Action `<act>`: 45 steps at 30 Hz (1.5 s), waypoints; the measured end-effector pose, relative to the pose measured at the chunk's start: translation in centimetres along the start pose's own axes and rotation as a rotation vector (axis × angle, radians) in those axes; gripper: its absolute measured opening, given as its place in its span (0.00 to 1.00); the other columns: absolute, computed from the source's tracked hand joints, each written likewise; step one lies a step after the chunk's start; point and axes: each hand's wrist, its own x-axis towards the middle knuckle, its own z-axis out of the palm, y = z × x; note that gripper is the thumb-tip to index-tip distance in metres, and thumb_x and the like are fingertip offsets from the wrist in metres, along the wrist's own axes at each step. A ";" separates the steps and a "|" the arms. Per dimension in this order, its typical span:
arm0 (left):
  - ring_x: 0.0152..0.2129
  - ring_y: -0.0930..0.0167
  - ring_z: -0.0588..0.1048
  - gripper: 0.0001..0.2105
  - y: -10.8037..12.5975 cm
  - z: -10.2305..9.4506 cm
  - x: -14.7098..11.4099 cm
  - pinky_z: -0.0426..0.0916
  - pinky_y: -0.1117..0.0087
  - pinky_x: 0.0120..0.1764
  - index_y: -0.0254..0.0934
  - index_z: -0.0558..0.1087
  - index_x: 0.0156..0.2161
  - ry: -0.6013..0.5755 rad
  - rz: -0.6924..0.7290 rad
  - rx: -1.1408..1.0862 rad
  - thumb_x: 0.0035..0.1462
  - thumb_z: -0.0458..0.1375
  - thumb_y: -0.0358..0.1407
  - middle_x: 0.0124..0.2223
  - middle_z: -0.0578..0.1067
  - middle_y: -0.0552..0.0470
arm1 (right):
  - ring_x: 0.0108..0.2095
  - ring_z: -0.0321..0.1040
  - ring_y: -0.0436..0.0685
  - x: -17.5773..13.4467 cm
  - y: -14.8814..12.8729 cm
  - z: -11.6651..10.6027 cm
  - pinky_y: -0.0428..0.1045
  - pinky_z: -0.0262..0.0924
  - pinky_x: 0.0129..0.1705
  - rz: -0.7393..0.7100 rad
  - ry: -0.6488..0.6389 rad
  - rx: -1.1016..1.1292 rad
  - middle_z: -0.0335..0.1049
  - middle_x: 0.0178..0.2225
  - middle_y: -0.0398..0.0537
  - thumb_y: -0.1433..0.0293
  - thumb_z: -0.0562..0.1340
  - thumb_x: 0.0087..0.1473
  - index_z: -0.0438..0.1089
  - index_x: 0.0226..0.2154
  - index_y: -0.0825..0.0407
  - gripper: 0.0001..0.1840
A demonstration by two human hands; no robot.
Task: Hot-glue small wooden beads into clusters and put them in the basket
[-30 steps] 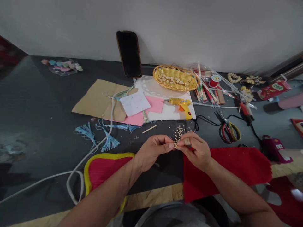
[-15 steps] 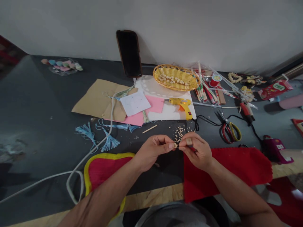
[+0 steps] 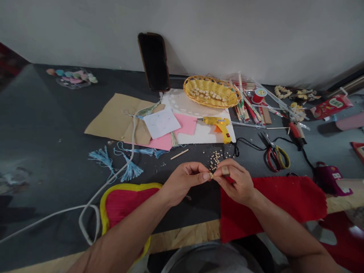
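Observation:
Between thumb and fingers, my left hand [image 3: 190, 177] pinches a small cluster of pale beads [image 3: 211, 175]. My right hand [image 3: 236, 180] is closed in a pinch and its fingertips touch the right side of that cluster; whether a separate bead sits between them is too small to tell. A tan band wraps one right finger. Just beyond the fingertips, loose pale beads [image 3: 215, 157] lie scattered on the dark table. A yellow wicker basket [image 3: 199, 99] farther back holds several similar small clusters. The yellow glue gun [image 3: 218, 122] rests on a white sheet.
Red-and-yellow scissors [image 3: 277, 155] and a cord lie to the right, near red felt [image 3: 287, 201]. Blue tassels [image 3: 132, 170] and a white cable [image 3: 109, 182] are on the left. A phone [image 3: 154, 62] leans on the wall. Packaged sticks and a red thread spool [image 3: 258, 96] stand back right.
My right fingertips have moved slightly left, closing in on the bead cluster in my left hand. The left hand stays nearly still, and the view has shifted a little.

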 end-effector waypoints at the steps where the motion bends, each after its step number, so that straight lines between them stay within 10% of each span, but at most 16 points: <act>1: 0.23 0.76 0.65 0.09 0.0 0.0 0.0 0.57 0.74 0.30 0.34 0.77 0.26 -0.002 -0.001 -0.002 0.43 0.69 0.38 0.24 0.73 0.55 | 0.29 0.69 0.51 0.0 0.0 0.0 0.45 0.67 0.32 0.001 -0.002 0.003 0.70 0.29 0.46 0.75 0.60 0.57 0.69 0.32 0.51 0.04; 45: 0.22 0.78 0.63 0.10 -0.1 -0.3 -0.1 0.54 0.76 0.28 0.32 0.77 0.26 -0.055 -0.050 0.050 0.45 0.68 0.39 0.23 0.71 0.56 | 0.29 0.69 0.52 -0.3 0.9 0.1 0.48 0.67 0.32 -0.122 0.034 0.044 0.73 0.29 0.50 0.72 0.66 0.53 0.74 0.40 0.54 0.09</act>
